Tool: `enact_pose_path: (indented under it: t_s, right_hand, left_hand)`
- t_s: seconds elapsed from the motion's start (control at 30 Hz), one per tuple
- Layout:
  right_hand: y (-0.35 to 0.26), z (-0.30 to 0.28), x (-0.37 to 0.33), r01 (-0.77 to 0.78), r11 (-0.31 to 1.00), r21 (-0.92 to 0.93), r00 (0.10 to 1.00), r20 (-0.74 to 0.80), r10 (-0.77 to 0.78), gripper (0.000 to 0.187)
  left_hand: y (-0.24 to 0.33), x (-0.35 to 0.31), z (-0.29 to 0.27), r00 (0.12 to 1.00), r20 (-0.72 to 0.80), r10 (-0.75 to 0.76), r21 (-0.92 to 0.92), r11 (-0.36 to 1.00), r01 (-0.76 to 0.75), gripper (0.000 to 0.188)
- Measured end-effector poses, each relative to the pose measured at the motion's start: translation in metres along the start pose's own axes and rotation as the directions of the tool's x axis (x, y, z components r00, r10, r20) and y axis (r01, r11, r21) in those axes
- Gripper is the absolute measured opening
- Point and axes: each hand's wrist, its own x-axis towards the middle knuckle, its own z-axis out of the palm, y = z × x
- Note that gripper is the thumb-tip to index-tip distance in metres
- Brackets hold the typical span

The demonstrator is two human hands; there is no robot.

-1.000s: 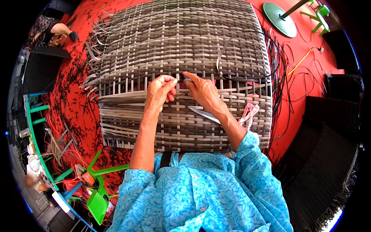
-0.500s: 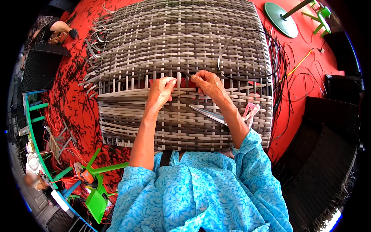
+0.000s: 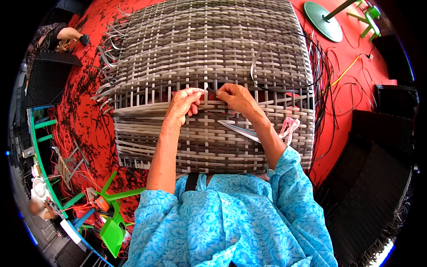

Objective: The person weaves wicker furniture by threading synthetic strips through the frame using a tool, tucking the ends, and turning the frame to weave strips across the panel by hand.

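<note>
A large panel of grey and brown woven plastic wicker (image 3: pixel 209 49) lies in front of me, with an unfilled band of upright strands across its middle. My left hand (image 3: pixel 183 105) pinches at a pale upright strand on the left of this gap. Just right of it, my right hand (image 3: pixel 236 98) is closed on a dark weaving strand, fingertips close to the left ones. What exactly each fingertip grips is partly hidden. A long loop of strand (image 3: pixel 252 71) curves over the panel to the right. Scissors (image 3: pixel 240 131) with cloth-wrapped handles (image 3: pixel 289 127) lie partly under my right forearm.
Loose strand ends (image 3: pixel 106 58) stick out at the panel's left edge. Dark strands (image 3: pixel 321 66) hang off its right side. Dark offcuts litter the red floor (image 3: pixel 80 120). A green dustpan (image 3: pixel 112 235), a round green base (image 3: pixel 321 22) and black wicker furniture (image 3: pixel 360 187) stand around. Another person's leg (image 3: pixel 70 33) shows far left.
My right hand has shifted slightly left and down, closer to the left hand. My left fingers have spread a little toward the pale upright strand.
</note>
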Motion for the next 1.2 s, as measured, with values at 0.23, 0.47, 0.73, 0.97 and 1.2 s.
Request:
enact_pose_path:
  t_s: [0.23,0.47,0.73,0.97,1.2]
  right_hand:
    - [-0.002,0.002,0.001,-0.083,0.996,-0.023,0.996,0.012,0.083,0.027]
    - [0.001,0.005,0.006,-0.151,0.988,0.012,0.988,-0.020,0.151,0.028]
    - [0.000,0.007,0.009,-0.116,0.993,-0.011,0.993,-0.015,0.115,0.026]
    - [-0.003,0.009,0.009,-0.072,0.993,-0.092,0.997,-0.033,0.069,0.026]
    - [0.002,0.009,0.011,-0.127,0.990,-0.064,0.992,0.004,0.128,0.023]
  left_hand:
    - [-0.002,0.005,-0.006,0.999,0.033,0.002,-0.075,0.997,0.000,0.022]
    - [-0.004,0.007,-0.007,1.000,0.024,-0.019,-0.108,0.994,0.022,0.020]
    - [-0.006,0.004,-0.004,1.000,0.016,-0.017,-0.071,0.997,0.018,0.021]
    - [-0.005,0.008,-0.006,1.000,0.008,-0.028,-0.098,0.995,0.029,0.020]
    - [0.004,0.002,0.026,0.940,-0.162,0.302,0.526,0.832,-0.176,0.020]
